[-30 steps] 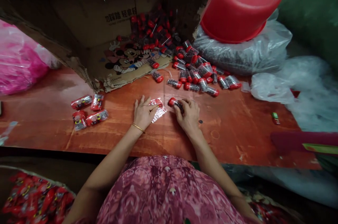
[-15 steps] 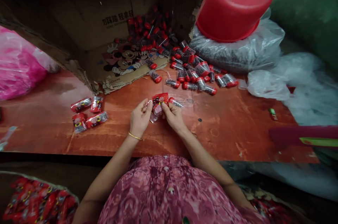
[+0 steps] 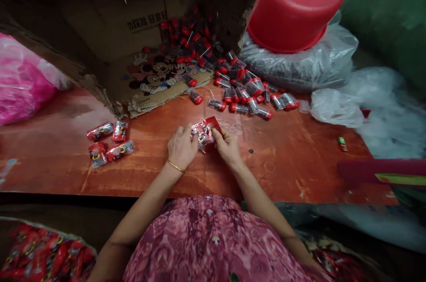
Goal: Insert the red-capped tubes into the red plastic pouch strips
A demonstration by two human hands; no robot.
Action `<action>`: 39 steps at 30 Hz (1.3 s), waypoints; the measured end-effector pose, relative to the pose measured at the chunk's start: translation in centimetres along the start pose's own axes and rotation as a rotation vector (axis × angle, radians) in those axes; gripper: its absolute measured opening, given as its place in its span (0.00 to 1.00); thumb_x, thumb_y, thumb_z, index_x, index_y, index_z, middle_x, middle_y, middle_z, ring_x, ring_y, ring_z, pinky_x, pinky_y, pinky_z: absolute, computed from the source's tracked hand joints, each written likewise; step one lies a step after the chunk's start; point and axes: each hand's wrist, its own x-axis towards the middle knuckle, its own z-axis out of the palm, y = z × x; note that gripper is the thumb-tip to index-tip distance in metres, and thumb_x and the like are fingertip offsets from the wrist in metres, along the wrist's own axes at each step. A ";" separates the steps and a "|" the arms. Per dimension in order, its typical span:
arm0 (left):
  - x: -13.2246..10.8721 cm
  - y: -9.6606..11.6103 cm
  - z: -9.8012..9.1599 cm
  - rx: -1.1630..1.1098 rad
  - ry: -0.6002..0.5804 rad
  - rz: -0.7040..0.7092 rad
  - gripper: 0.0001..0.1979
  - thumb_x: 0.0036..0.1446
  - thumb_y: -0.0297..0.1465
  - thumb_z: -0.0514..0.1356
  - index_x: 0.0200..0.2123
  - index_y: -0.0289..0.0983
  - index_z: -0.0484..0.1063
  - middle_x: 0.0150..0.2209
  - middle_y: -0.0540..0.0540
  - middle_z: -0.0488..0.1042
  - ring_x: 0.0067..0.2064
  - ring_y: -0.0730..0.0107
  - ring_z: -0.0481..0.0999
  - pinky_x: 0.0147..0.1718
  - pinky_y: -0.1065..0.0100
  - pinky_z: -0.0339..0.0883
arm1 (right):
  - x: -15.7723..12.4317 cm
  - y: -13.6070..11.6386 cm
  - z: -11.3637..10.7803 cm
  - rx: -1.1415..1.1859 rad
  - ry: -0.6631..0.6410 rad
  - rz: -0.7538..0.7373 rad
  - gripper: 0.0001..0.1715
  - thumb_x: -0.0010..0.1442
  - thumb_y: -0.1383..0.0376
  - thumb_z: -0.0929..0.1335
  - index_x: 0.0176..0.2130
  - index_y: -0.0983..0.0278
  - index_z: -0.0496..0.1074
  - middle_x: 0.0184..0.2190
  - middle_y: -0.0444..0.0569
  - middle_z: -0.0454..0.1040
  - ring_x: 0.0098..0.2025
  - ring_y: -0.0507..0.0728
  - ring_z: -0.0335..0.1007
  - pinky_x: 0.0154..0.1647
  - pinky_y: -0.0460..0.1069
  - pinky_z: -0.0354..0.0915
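Note:
Between my two hands is a shiny red printed packet [image 3: 207, 133], held just over the reddish tabletop. My left hand [image 3: 183, 145], with a gold bangle at the wrist, is closed on the packet's left edge. The fingers of my right hand [image 3: 226, 145] pinch its right side, thumb on top. Whether anything is inside the packet I cannot tell. To the left lie several red packets [image 3: 115, 150] of the same kind. Beyond my hands are many small clear tubes with red caps [image 3: 238, 108], with dark contents.
A torn cardboard box [image 3: 146, 73] lies open at the back with more tubes in it. At back right, an upturned red tub [image 3: 296, 7] rests on a filled plastic bag [image 3: 299, 69]. Pink bags [image 3: 23, 82] stand at left. A sack of red packets [image 3: 46, 255] is below the table.
The packet has turned and shifted slightly right. My left hand has moved right and closed further over its edge. The tube beside my right hand is no longer visible.

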 end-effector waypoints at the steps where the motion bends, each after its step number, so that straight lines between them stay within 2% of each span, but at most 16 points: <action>1: -0.1 0.1 -0.2 -0.065 0.039 0.019 0.16 0.54 0.35 0.55 0.45 0.37 0.72 0.41 0.39 0.73 0.45 0.58 0.70 0.44 0.64 0.60 | -0.1 0.1 0.0 -0.004 0.001 -0.009 0.22 0.54 0.49 0.63 0.20 0.62 0.62 0.15 0.40 0.58 0.19 0.49 0.50 0.20 0.45 0.50; 2: -0.2 0.2 -0.3 -0.160 0.054 0.027 0.14 0.54 0.36 0.55 0.42 0.37 0.73 0.40 0.40 0.73 0.44 0.60 0.70 0.44 0.65 0.60 | -0.2 0.1 0.1 -0.011 -0.001 -0.021 0.21 0.54 0.50 0.63 0.20 0.62 0.61 0.16 0.40 0.58 0.19 0.49 0.50 0.21 0.45 0.50; 4: -0.3 0.1 -0.3 -0.421 -0.021 -0.024 0.14 0.54 0.40 0.55 0.31 0.38 0.75 0.31 0.44 0.73 0.36 0.66 0.71 0.37 0.69 0.62 | -0.5 0.2 0.4 -0.029 -0.007 -0.048 0.22 0.55 0.50 0.62 0.20 0.62 0.59 0.16 0.39 0.56 0.20 0.49 0.50 0.21 0.45 0.50; 7: -0.6 0.2 0.2 -0.796 -0.193 -0.246 0.19 0.49 0.45 0.59 0.19 0.36 0.70 0.16 0.51 0.64 0.20 0.76 0.62 0.21 0.73 0.56 | -0.9 -0.1 0.8 -0.071 -0.022 -0.092 0.23 0.56 0.52 0.61 0.18 0.61 0.56 0.16 0.39 0.54 0.20 0.48 0.49 0.22 0.46 0.49; 9: -0.8 0.5 0.5 -0.938 -0.201 -0.395 0.18 0.43 0.45 0.63 0.18 0.35 0.69 0.14 0.54 0.62 0.17 0.80 0.58 0.17 0.75 0.51 | -1.2 -0.4 1.0 -0.087 -0.063 -0.109 0.22 0.57 0.52 0.61 0.19 0.61 0.57 0.16 0.40 0.56 0.20 0.49 0.50 0.22 0.46 0.50; 12: -1.0 0.9 0.7 -1.047 -0.163 -0.538 0.16 0.37 0.41 0.67 0.20 0.34 0.70 0.13 0.54 0.64 0.16 0.81 0.60 0.15 0.77 0.50 | -1.3 -0.5 1.2 -0.056 -0.136 -0.100 0.18 0.58 0.54 0.60 0.23 0.62 0.63 0.18 0.41 0.59 0.22 0.50 0.53 0.22 0.45 0.52; 14: -1.0 1.0 0.7 -1.086 -0.135 -0.593 0.16 0.35 0.39 0.68 0.21 0.33 0.70 0.14 0.54 0.65 0.16 0.82 0.61 0.14 0.78 0.52 | -1.4 -0.3 1.4 -0.031 -0.169 -0.097 0.16 0.58 0.54 0.60 0.26 0.62 0.65 0.19 0.41 0.60 0.22 0.50 0.55 0.23 0.45 0.54; 16: -0.9 1.0 0.7 -1.127 -0.118 -0.651 0.15 0.34 0.37 0.69 0.21 0.33 0.70 0.14 0.54 0.65 0.16 0.82 0.62 0.14 0.79 0.52 | -1.4 -0.2 1.6 -0.023 -0.196 -0.105 0.17 0.58 0.54 0.60 0.24 0.62 0.65 0.18 0.41 0.60 0.22 0.50 0.55 0.23 0.45 0.54; 20: -0.7 0.9 0.5 -1.233 -0.158 -0.736 0.16 0.31 0.35 0.70 0.22 0.33 0.70 0.15 0.54 0.67 0.16 0.83 0.62 0.14 0.79 0.54 | -1.3 -0.2 0.7 -0.078 -0.195 -0.119 0.21 0.59 0.53 0.60 0.24 0.63 0.66 0.19 0.42 0.63 0.22 0.50 0.57 0.24 0.46 0.56; 23: -0.5 0.8 0.1 -1.236 -0.140 -0.750 0.16 0.33 0.36 0.70 0.22 0.33 0.69 0.14 0.54 0.67 0.15 0.82 0.63 0.14 0.79 0.55 | -0.7 -0.3 -1.4 -0.348 -0.056 -0.214 0.19 0.60 0.53 0.59 0.33 0.63 0.71 0.29 0.48 0.71 0.32 0.55 0.65 0.35 0.49 0.61; 26: -0.4 0.8 -0.1 -1.224 -0.083 -0.722 0.17 0.33 0.37 0.70 0.20 0.33 0.68 0.13 0.55 0.66 0.15 0.82 0.62 0.14 0.78 0.56 | 0.2 0.2 -3.3 -0.774 0.097 -0.248 0.21 0.57 0.53 0.62 0.41 0.65 0.70 0.42 0.56 0.72 0.44 0.62 0.63 0.46 0.57 0.58; 29: -0.4 0.9 -0.1 -1.240 -0.074 -0.702 0.17 0.31 0.38 0.70 0.20 0.33 0.69 0.13 0.54 0.67 0.15 0.81 0.63 0.14 0.78 0.56 | 0.6 1.0 -4.1 -0.935 0.077 -0.195 0.20 0.56 0.54 0.64 0.40 0.66 0.69 0.45 0.60 0.70 0.46 0.64 0.61 0.45 0.58 0.57; 31: -0.4 0.9 -0.1 -1.262 -0.089 -0.708 0.18 0.31 0.38 0.70 0.21 0.33 0.69 0.14 0.53 0.69 0.15 0.80 0.65 0.15 0.77 0.58 | 0.3 1.2 -4.1 -0.839 0.064 -0.157 0.16 0.56 0.54 0.64 0.35 0.65 0.68 0.38 0.56 0.71 0.40 0.61 0.63 0.42 0.56 0.59; 34: -0.5 0.8 -0.2 -1.281 -0.092 -0.721 0.18 0.31 0.38 0.70 0.22 0.33 0.70 0.16 0.52 0.70 0.16 0.80 0.66 0.16 0.76 0.60 | -0.9 0.5 -4.4 -0.488 0.057 -0.093 0.14 0.54 0.54 0.64 0.31 0.63 0.65 0.28 0.48 0.69 0.30 0.55 0.62 0.33 0.51 0.61; 37: -0.6 0.8 -0.5 -1.292 -0.086 -0.723 0.18 0.31 0.38 0.71 0.22 0.33 0.69 0.17 0.52 0.70 0.17 0.80 0.65 0.16 0.77 0.59 | -2.5 -1.3 -4.8 -0.147 -0.078 0.022 0.15 0.50 0.54 0.67 0.32 0.63 0.66 0.23 0.44 0.67 0.24 0.51 0.60 0.25 0.47 0.59; 39: -0.7 1.0 -0.4 -1.288 -0.087 -0.713 0.18 0.32 0.39 0.70 0.21 0.33 0.69 0.17 0.53 0.69 0.17 0.81 0.65 0.16 0.77 0.59 | -3.3 -2.3 -4.8 -0.009 -0.175 0.128 0.17 0.49 0.53 0.69 0.32 0.63 0.67 0.20 0.41 0.67 0.19 0.50 0.58 0.20 0.46 0.57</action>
